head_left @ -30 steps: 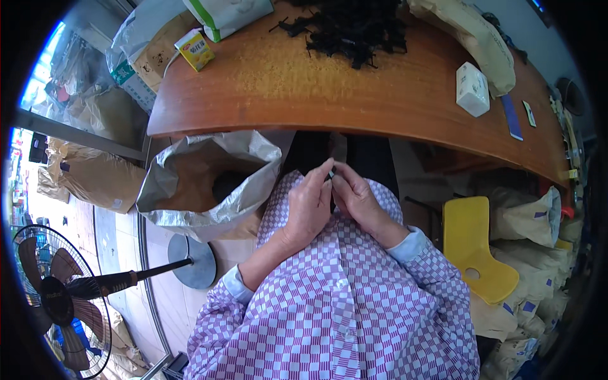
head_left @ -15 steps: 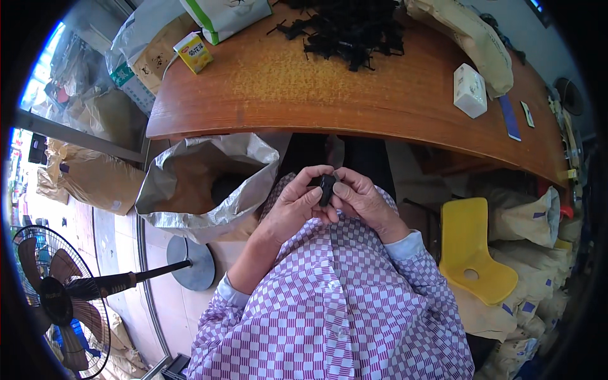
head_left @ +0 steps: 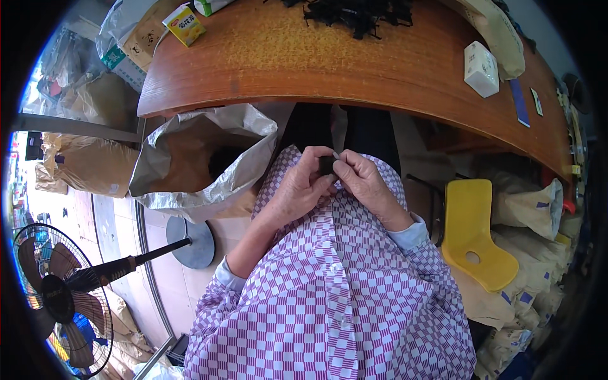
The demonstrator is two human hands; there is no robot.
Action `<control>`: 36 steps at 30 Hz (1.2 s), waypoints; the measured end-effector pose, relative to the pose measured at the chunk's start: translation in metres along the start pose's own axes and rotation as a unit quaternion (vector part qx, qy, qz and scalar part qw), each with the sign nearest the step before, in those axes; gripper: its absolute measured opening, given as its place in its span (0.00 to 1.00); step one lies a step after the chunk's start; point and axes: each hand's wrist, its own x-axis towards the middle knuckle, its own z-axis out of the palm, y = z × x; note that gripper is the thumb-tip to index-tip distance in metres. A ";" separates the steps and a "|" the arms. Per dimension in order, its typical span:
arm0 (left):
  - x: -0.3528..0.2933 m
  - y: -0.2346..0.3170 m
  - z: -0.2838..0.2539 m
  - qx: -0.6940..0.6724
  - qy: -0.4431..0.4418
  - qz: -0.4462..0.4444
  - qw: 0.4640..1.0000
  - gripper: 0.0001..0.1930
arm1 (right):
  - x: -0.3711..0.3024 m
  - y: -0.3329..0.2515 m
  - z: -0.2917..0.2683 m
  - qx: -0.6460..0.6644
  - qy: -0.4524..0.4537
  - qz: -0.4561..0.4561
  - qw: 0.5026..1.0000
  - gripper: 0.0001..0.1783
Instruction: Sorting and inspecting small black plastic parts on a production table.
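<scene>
Compared with half a second earlier, the black piece (head_left: 326,166), pinched between left hand (head_left: 301,189) and right hand (head_left: 367,183) before the checked shirt (head_left: 285,266), is more covered, while printed lettering marks the yellow carton (head_left: 185,25) on the bench (head_left: 272,60).

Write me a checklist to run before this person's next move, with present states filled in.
1. Left hand gripping the small black piece: ok.
2. Right hand fingers at the same piece: ok.
3. Piece fully visible: not ok, fingers partly cover it.
4. Piece's finish or defects: cannot tell, too small.
5. Sack at the left, mouth open: ok.
6. Black pile wholly in frame: not ok, cut off at top.
</scene>
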 end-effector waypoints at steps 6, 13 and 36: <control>0.003 -0.001 -0.007 -0.009 0.027 0.008 1.000 0.15 | -0.004 -0.001 0.003 -0.014 -0.011 0.033 0.999 0.14; 0.010 -0.004 -0.011 0.045 0.031 0.007 0.998 0.13 | 0.003 0.002 0.007 -0.085 -0.005 0.008 0.996 0.12; 0.033 0.029 -0.089 0.317 0.292 -0.016 0.902 0.09 | 0.105 -0.048 -0.056 -0.194 0.093 -0.100 0.972 0.14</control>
